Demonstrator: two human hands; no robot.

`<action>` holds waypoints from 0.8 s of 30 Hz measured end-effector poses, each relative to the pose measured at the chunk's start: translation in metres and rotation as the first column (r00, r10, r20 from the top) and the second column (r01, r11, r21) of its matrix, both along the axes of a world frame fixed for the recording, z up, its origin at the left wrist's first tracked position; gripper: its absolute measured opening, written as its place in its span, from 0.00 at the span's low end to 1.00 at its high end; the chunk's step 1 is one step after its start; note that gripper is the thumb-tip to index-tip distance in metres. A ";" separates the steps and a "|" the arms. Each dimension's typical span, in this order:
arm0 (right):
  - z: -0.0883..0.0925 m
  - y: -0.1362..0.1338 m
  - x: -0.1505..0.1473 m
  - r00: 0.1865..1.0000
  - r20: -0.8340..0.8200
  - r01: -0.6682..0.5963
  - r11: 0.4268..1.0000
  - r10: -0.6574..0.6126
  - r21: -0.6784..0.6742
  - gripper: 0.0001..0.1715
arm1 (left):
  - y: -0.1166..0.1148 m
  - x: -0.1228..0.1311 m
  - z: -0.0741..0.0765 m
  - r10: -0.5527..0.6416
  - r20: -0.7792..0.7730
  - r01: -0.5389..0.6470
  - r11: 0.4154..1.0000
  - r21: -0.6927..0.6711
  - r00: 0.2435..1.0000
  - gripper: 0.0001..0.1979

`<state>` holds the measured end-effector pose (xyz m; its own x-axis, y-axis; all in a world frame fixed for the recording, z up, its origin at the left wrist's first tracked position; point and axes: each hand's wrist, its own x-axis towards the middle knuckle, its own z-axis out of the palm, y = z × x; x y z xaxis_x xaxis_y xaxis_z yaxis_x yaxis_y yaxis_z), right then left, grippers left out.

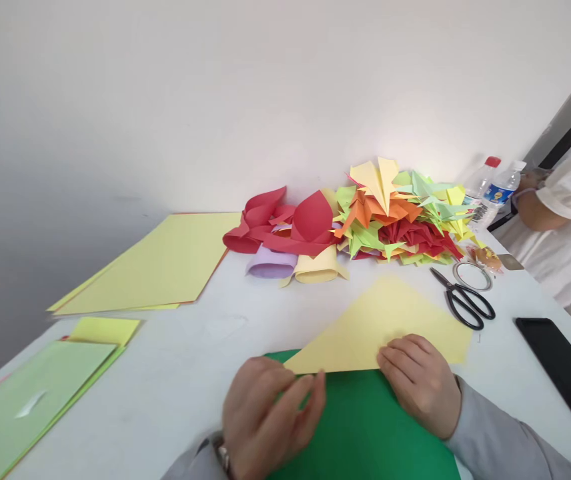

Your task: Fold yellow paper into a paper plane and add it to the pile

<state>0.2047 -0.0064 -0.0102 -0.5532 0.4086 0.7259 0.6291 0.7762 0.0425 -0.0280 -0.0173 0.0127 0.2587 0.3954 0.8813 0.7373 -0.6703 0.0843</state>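
A pale yellow sheet of paper (365, 327) lies partly over a green sheet (365, 420), its straight near edge toward me. My right hand (420, 383) is closed on that near edge, right of its middle, with the fingers bent together over the paper. At the sheet's left corner is my left hand (273, 413), its fingers curled and slightly blurred, fingertips at the same edge. Black-handled scissors (465, 300) rest just beyond the sheet's right side.
Folded paper pieces (390, 213) are heaped against the wall, beside red, purple and yellow paper shapes (310, 223). Large yellow sheets (165, 260) and green paper (50, 380) occupy the left. Rightward are a tape roll (473, 275), phone (563, 373), bottles (498, 193) and another person's arm (540, 210).
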 end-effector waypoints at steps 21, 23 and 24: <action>0.008 -0.007 -0.004 0.996 0.061 -0.060 0.998 0.061 -0.006 0.15 | 0.008 0.022 -0.020 -0.292 -0.300 0.239 0.950 -0.202 0.908 0.10; 0.008 -0.005 -0.001 0.997 0.050 -0.050 0.999 0.050 0.002 0.15 | 0.010 0.018 -0.019 -0.282 -0.304 0.232 0.954 -0.190 0.910 0.09; 0.008 -0.003 0.002 0.998 0.045 -0.042 0.999 0.042 0.006 0.15 | 0.012 0.016 -0.018 -0.274 -0.305 0.230 0.958 -0.175 0.912 0.09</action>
